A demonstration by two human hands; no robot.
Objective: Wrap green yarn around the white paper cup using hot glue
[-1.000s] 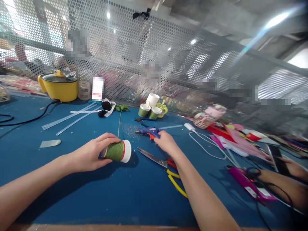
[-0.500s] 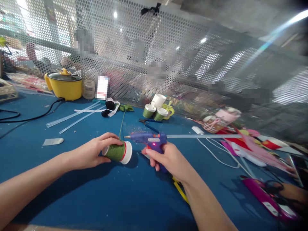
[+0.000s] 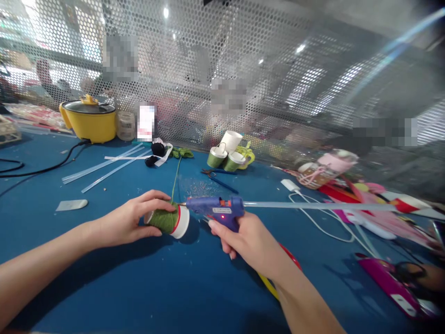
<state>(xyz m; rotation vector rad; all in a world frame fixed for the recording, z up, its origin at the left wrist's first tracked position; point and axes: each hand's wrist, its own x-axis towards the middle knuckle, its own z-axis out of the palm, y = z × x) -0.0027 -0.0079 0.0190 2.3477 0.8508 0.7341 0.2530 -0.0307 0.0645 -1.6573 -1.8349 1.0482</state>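
My left hand [image 3: 139, 218] grips a paper cup [image 3: 181, 221] lying on its side, its body wound with green yarn [image 3: 163, 221] and a red band near the white rim. My right hand [image 3: 243, 236] is wrapped round the handle of a blue glue gun [image 3: 215, 206], whose small red light is lit. The gun's nozzle points left, at the yarn-covered side by the red band; whether it touches cannot be made out. A clear glue stick [image 3: 313, 205] juts from the gun's back. From the cup a green strand runs up to a yarn bundle [image 3: 182, 152].
Green-wrapped cups [image 3: 233, 161] and pliers [image 3: 220, 178] lie behind the gun. Glue sticks [image 3: 107, 164], a yellow pot [image 3: 89, 121] and a glass jar [image 3: 125, 126] are at left. A purple power strip [image 3: 385, 283], white cable [image 3: 316, 222] and fabric [image 3: 375, 218] lie right. A perforated metal screen [image 3: 187, 69] stands behind.
The glue gun's nozzle has come down against or close to the cup's yarn near the red band. My left hand still holds the cup, and the view has shifted slightly.
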